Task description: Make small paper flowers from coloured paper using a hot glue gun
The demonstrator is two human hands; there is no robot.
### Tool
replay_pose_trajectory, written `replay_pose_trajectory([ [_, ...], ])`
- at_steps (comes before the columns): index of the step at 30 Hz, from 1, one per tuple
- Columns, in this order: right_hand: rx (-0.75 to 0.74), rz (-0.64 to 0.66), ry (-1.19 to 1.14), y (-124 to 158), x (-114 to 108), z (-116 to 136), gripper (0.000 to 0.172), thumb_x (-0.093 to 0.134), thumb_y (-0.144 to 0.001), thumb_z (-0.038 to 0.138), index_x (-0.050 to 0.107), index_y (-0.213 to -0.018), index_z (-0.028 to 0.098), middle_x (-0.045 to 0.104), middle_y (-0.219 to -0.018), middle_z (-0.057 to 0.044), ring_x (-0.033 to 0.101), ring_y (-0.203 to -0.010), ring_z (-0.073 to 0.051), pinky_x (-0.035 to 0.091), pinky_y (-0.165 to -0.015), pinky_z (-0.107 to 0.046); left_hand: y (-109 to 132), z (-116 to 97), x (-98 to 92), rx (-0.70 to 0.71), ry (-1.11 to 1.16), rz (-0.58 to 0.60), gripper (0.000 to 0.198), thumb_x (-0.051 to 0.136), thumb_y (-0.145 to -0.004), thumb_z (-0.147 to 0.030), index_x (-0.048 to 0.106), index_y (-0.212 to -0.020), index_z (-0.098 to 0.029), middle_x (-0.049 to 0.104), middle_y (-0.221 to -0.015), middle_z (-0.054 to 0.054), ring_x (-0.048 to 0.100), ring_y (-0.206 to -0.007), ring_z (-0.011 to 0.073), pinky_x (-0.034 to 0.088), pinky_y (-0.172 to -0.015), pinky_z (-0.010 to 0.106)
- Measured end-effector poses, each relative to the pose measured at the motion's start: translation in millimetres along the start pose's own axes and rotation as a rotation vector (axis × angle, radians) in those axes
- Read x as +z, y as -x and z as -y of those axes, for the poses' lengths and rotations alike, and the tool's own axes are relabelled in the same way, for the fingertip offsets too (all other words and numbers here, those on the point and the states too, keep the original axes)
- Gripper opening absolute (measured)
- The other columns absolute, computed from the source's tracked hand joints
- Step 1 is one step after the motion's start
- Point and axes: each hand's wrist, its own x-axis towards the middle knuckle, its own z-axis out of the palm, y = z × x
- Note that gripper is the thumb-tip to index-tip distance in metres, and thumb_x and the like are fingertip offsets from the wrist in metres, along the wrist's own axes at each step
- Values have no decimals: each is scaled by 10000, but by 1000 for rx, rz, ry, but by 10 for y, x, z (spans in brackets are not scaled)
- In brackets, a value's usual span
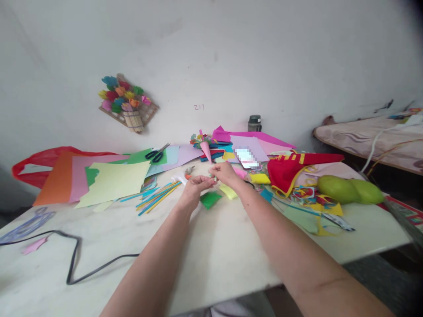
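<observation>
My left hand (198, 185) and my right hand (225, 173) meet over the middle of the table, fingertips pinched together. Between them is something small with bits of green and red, too small to name. Just below my fingers lies a folded green piece (210, 200), and a pale yellow piece (228, 191) rests beside it. A small grey tool with an orange tip (189, 171) is left of my hands. Behind them stands a pink paper cone (206, 150) topped with colourful paper bits. Blue and yellow paper sticks (158, 198) lie to the left.
Coloured paper sheets (114, 180) and black-handled scissors (157, 154) are at the left; a black cable (74, 259) crosses in front. Rightward lie a phone (246, 158), red cloth (280, 174), green fruits (337, 189) and a cutter knife (339, 222). A bottle (254, 123) stands behind.
</observation>
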Motion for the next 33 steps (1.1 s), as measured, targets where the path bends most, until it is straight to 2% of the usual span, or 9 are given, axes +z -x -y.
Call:
replay_pose_trajectory([
  [5, 52, 83, -334, 66, -39, 110, 138, 535, -695, 246, 604, -652, 134, 591, -574, -14, 453, -432, -66, 309, -380, -178, -53, 1, -39, 23, 206, -133, 281, 733, -533, -202, 586, -764, -138, 647, -645, 29, 579, -550, 103, 437, -592, 228],
  [9, 59, 198, -563, 105, -48, 155, 200, 560, -706, 319, 631, -713, 132, 601, -653, -28, 482, -481, -68, 320, -389, -176, -75, -12, -59, 45, 303, -249, 395, 744, -497, -160, 517, -820, -159, 639, -619, 8, 610, -614, 122, 440, -594, 218],
  [12, 66, 284, -687, 105, 8, 149, 200, 610, -673, 329, 633, -696, 131, 590, -635, -25, 511, -538, -85, 351, -426, -182, -90, -24, -65, 46, 342, -280, 388, 746, -491, -147, 518, -806, -151, 631, -613, 5, 600, -600, 104, 433, -584, 196],
  [16, 92, 315, -841, 104, 131, 148, 197, 667, -622, 312, 635, -695, 131, 595, -658, -28, 527, -596, -96, 339, -436, -179, -97, -42, -75, 74, 365, -275, 329, 747, -511, -177, 546, -768, -141, 607, -591, -7, 557, -537, 72, 411, -539, 175],
  [20, 204, 307, -985, 111, 235, 182, 213, 707, -579, 291, 623, -694, 132, 576, -618, -12, 487, -526, -69, 256, -392, -167, -92, -52, -84, 82, 367, -233, 302, 753, -520, -228, 550, -725, -137, 561, -532, -30, 507, -484, 53, 402, -516, 171],
  [24, 225, 284, -1046, 114, 269, 220, 223, 718, -558, 274, 616, -689, 125, 553, -577, -1, 444, -473, -50, 198, -372, -171, -79, -53, -62, 65, 325, -216, 326, 744, -538, -324, 514, -683, -143, 514, -487, -48, 461, -433, 51, 378, -460, 176],
  [29, 228, 200, -1044, 101, 263, 211, 239, 736, -509, 244, 626, -693, 138, 544, -589, 15, 446, -471, -48, 187, -379, -178, -55, -57, -20, 23, 263, -227, 370, 710, -559, -423, 479, -660, -152, 494, -476, -53, 439, -401, 53, 337, -404, 173],
  [33, 201, 132, -983, 95, 269, 191, 216, 735, -485, 234, 618, -644, 148, 589, -732, -3, 451, -483, -46, 224, -395, -192, -58, -40, -43, 31, 273, -178, 341, 698, -582, -407, 506, -617, -128, 506, -498, -34, 444, -411, 46, 349, -406, 171],
])
